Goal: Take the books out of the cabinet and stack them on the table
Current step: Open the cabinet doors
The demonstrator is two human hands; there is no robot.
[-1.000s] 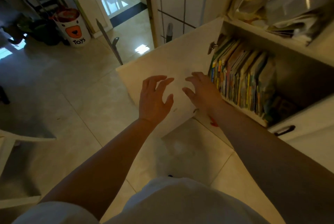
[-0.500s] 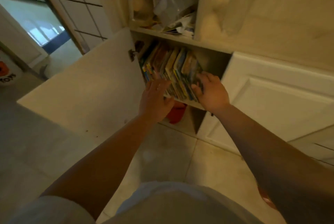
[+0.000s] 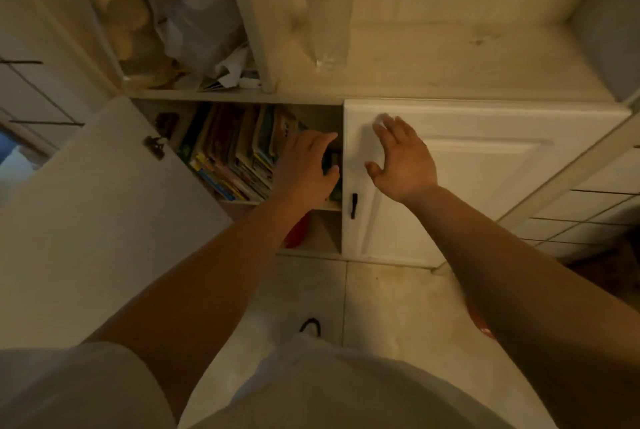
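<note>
A row of thin colourful books leans to the right on the upper shelf of the low white cabinet. My left hand reaches into the opening at the right end of the row, fingers spread against the last book, with no grip that I can see. My right hand is open, fingers apart, flat in front of the closed right cabinet door. The table is out of view.
The left cabinet door stands wide open toward me. A black handle sits on the closed door. A tall clear glass stands on the countertop. Bags and papers fill the upper shelf. A red object lies on the lower shelf.
The view swung right onto the cabinet. My left hand moved from the left side of the books to their right end. My right hand left the books and came over the closed door.
</note>
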